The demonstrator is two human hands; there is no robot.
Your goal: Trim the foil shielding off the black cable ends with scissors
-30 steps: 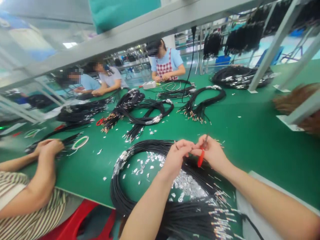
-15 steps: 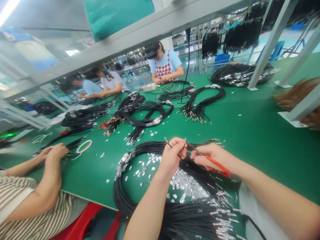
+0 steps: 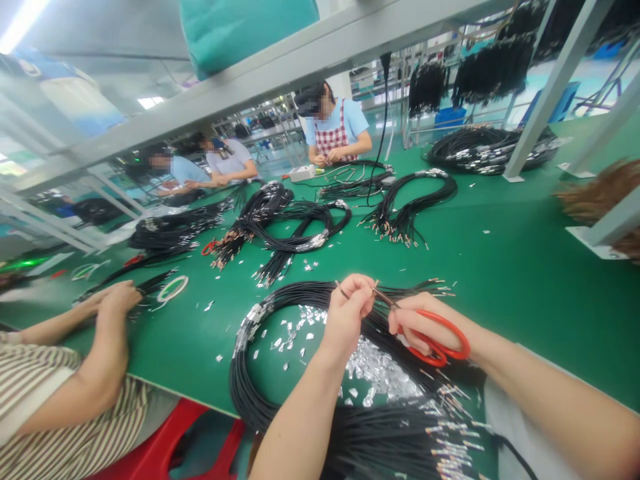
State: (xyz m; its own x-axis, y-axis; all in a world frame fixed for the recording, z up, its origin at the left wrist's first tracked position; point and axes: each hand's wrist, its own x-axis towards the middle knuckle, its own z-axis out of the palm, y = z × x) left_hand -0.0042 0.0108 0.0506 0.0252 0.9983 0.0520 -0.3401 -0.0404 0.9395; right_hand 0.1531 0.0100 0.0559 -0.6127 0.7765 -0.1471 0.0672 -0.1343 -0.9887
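My left hand [image 3: 351, 308] is closed in a pinch on a thin black cable [image 3: 342, 289], whose end pokes out above the fingers. Scissors with red handles [image 3: 453, 337] are in my right hand [image 3: 417, 323], which is closed around them. Their blades reach left to the fingertips of my left hand, at the cable. Beneath both hands lies a big looped bundle of black cables [image 3: 250, 393], with bare ends [image 3: 453, 443] fanned out at lower right. Silvery foil scraps [image 3: 380, 373] are piled inside the loop.
More cable bundles [image 3: 300, 230] lie farther back on the green table [image 3: 520, 287]. A co-worker's hands [image 3: 117, 297] are at the left, near a white ring of tape [image 3: 173, 289]. Metal shelf posts [image 3: 557, 87] stand at right. Other people work across the table.
My right hand has turned the scissors, so both red handle loops now show more fully. My left hand keeps its pinch near the same spot. The whole view has shifted slightly.
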